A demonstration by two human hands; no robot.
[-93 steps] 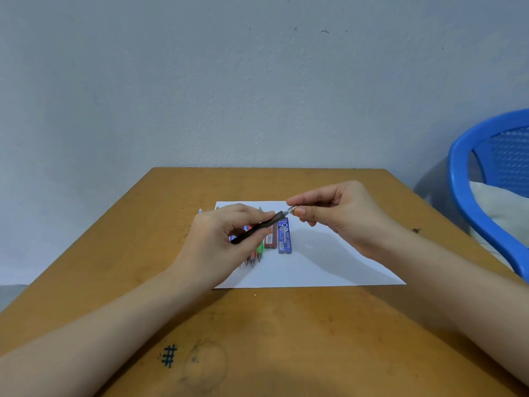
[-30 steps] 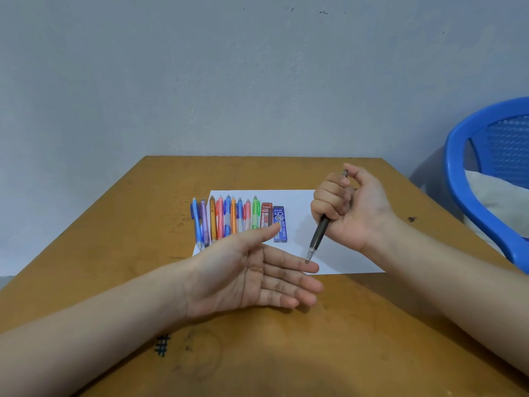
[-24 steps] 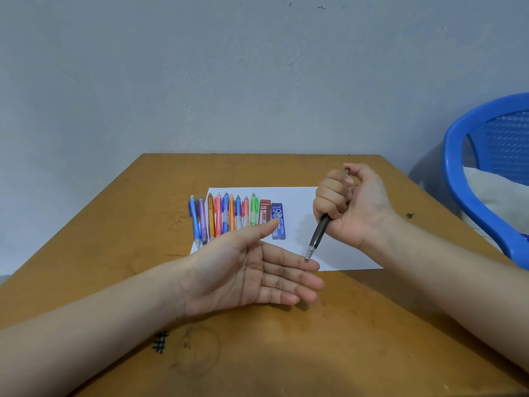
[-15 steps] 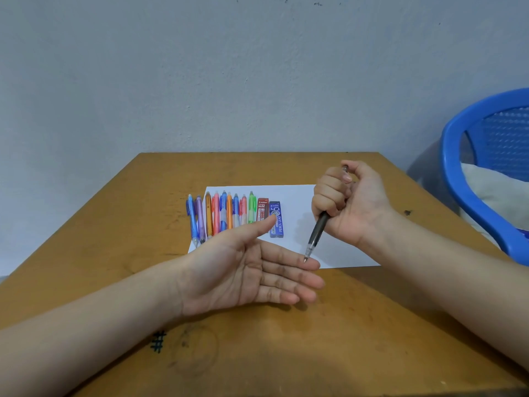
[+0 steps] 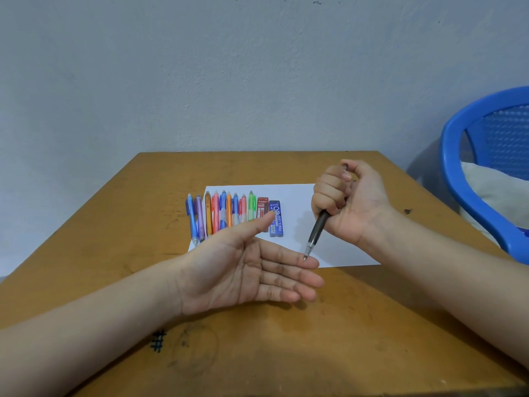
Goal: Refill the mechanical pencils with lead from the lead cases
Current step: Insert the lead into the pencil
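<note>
My right hand (image 5: 347,200) grips a black mechanical pencil (image 5: 317,228) in a fist, thumb on its top end, tip pointing down. The tip touches the index finger of my left hand (image 5: 243,270), which lies flat, palm up, fingers straight, over the table's front half. On a white paper sheet (image 5: 297,193) lie several coloured mechanical pencils (image 5: 220,213) in a row. Right of them lie a red lead case (image 5: 262,207) and a blue lead case (image 5: 276,222), the red one partly behind my left thumb.
The wooden table (image 5: 286,325) has a black hash mark (image 5: 158,340) drawn near its front edge. A blue plastic chair (image 5: 469,184) with a pale cushion stands to the right. A grey wall rises behind the table.
About three seconds ago both hands held the black pencil over the cases. Now only my right hand grips it, and my left palm lies open under its tip. Little changed in the last second.
</note>
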